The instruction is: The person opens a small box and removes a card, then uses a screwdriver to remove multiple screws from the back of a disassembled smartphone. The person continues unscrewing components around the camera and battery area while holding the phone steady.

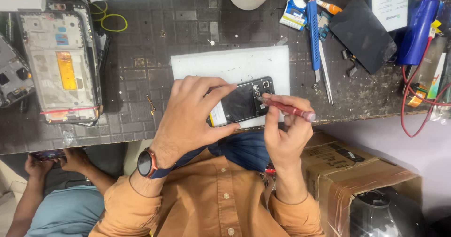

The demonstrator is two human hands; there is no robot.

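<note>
- Opened phone [242, 103], back cover off, lying on a white pad [225, 65] near the front edge of the dark table [155, 35].
- Left hand [190, 114] curled over the phone's lower half, fingers closed against its edges, pinning it to the pad.
- Right hand [284, 131] closed in a pen grip on a red-handled screwdriver [286, 108], tip set at the upper part of the phone, just below the camera module.
- Step in hand, by the look of it: working a small screw near the top of the phone's inner frame.
- Next move likely calls for steady downward pressure, tip kept square in the screw head, phone kept from sliding on the pad.
- Cannot tell whether the tip sits fully in a screw; too small to see.
- Well to the left on the table: a bare phone frame [61, 60] with a yellow strip.
- To the right: blue pry tool [313, 27], tweezers [325, 75], a black panel [362, 32].
- Lower left: another person's hands [58, 159] on a separate phone, apart from this work.
- Cardboard box [357, 171] below the table's edge, at right.
</note>
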